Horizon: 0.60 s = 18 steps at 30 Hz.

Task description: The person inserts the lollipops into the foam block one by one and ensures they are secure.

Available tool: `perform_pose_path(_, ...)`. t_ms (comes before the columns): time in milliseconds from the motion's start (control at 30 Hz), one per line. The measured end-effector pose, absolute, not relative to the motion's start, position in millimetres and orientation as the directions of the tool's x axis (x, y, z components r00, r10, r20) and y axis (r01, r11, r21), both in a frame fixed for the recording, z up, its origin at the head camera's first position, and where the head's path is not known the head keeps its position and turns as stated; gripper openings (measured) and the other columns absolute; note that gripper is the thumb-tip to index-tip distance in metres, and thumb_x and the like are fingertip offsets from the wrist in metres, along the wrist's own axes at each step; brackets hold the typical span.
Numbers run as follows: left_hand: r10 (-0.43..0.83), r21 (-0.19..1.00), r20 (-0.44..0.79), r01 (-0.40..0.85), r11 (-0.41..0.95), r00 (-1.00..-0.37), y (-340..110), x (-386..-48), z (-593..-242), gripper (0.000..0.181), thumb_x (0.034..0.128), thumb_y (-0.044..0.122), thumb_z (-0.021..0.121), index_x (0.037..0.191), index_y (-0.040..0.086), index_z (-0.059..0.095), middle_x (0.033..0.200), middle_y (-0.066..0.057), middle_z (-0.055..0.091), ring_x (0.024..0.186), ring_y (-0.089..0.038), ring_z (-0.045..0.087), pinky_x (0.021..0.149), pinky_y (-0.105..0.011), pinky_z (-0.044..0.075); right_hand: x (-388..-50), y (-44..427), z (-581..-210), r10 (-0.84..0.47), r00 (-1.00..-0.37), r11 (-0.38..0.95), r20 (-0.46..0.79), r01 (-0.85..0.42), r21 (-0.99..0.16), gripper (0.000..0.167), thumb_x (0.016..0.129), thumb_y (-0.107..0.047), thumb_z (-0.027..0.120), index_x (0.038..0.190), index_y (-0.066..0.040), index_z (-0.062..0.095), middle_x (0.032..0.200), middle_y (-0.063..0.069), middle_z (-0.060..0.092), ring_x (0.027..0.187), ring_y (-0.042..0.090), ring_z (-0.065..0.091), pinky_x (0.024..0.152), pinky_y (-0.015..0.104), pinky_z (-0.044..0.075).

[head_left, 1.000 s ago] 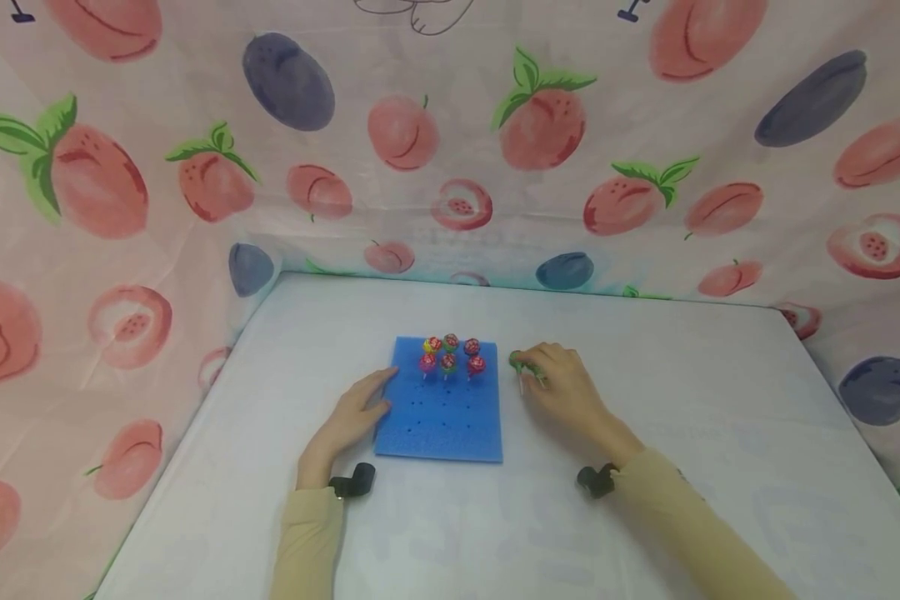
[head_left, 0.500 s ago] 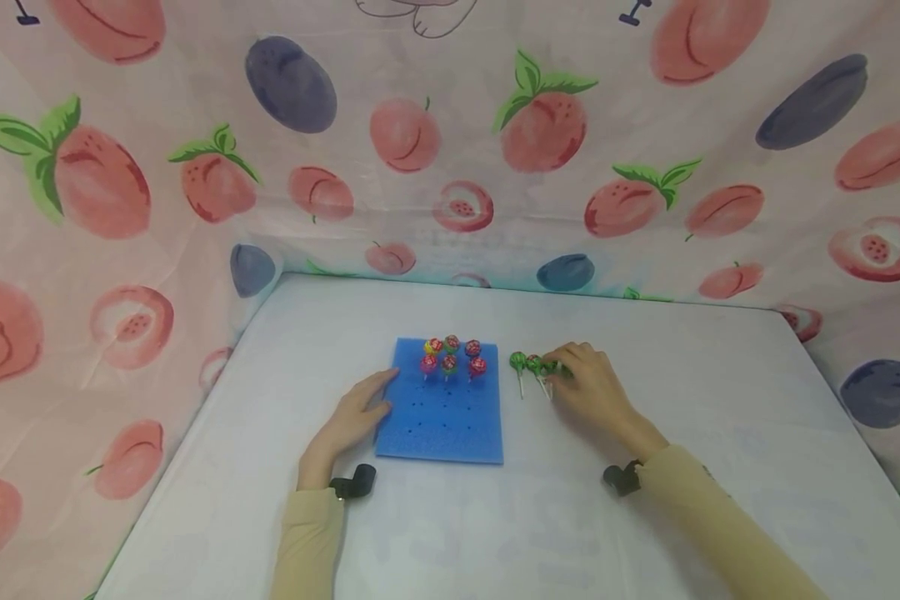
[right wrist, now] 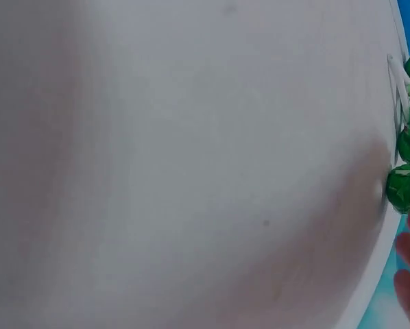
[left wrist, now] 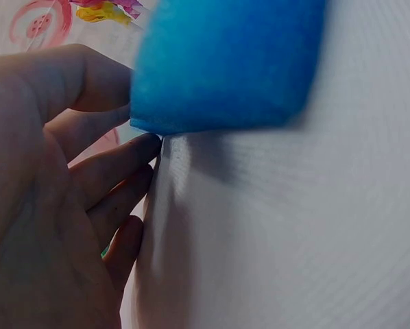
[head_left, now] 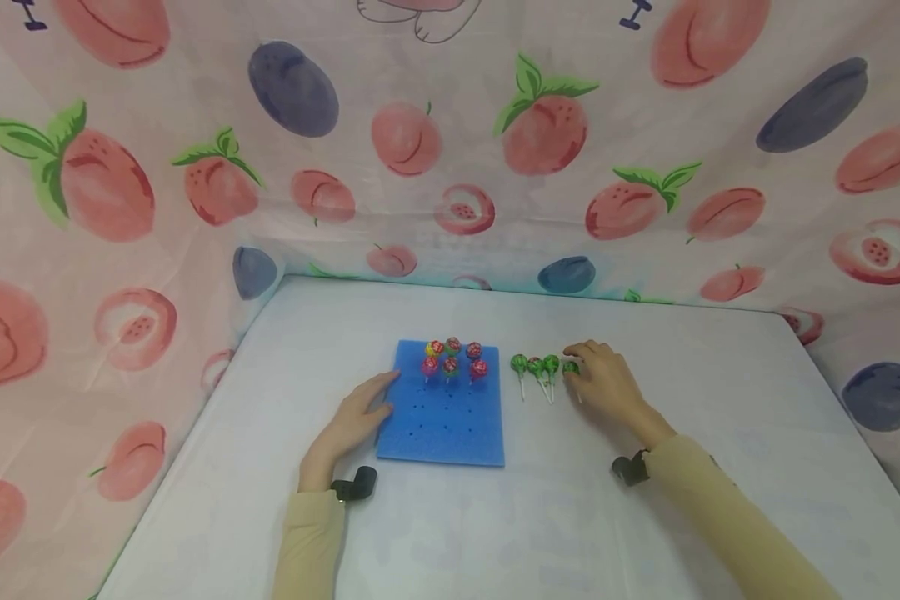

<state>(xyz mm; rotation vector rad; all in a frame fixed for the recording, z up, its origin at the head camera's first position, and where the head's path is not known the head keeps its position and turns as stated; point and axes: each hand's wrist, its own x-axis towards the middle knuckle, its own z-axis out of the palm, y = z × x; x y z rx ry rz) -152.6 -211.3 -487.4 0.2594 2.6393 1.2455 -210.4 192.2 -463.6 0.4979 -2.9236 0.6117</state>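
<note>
In the head view my left hand [head_left: 351, 419] rests at the left edge of a blue foam board [head_left: 441, 433], fingers and thumb touching its side. The left wrist view shows these fingers fairly straight, beside the foam's corner [left wrist: 222, 75]. Several wrapped lollipops [head_left: 450, 367] stand upright in two rows at the board's far end. Right of the board, my right hand [head_left: 607, 383] has its thumb and fingers around a green lollipop [head_left: 572, 367], its stick partly hidden. Green lollipops [head_left: 551, 365] lie in a row just left of it.
Rows of small holes [head_left: 446, 407] mark the nearer part of the foam. A white cloth [head_left: 450, 533] covers the table. Behind and at the sides hangs a fruit-printed curtain [head_left: 465, 100]. Each wrist wears a black camera [head_left: 357, 484].
My right hand has moved to the right along the green lollipops, uncovering them spread in a row. The left hand stays at the foam's edge.
</note>
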Motion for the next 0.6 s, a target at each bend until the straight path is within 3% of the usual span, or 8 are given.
perform_pose_path(233,0.249,0.773,-0.100,0.083,0.629,-0.963,-211.5,-152.1,-486.9,0.054,0.0977,0.015,0.048,0.150,0.016,0.034,0.157,-0.013,0.031,0.147,-0.036,0.023,0.121,-0.056,0.020,-213.6,194.4,-466.6,-0.233,-0.970,0.869,0.072,-0.241,-0.433,0.031,0.091,-0.016,0.061,0.116,0.001,0.062,0.106,0.019,0.066,0.095,0.033,0.062,0.081,0.052,0.049)
perform_pose_path(600,0.252,0.779,-0.108,0.076,0.622,-0.962,-211.2,-152.1,-485.4,0.054,0.0981,0.015,0.048,0.150,0.016,0.034,0.157,-0.013,0.030,0.148,-0.036,0.022,0.121,-0.055,0.019,-214.4,192.4,-467.6,-0.228,-0.973,0.840,0.048,-0.221,-0.496,0.028,0.089,-0.012,0.062,0.112,0.005,0.063,0.103,0.020,0.065,0.089,0.029,0.063,0.077,0.046,0.054)
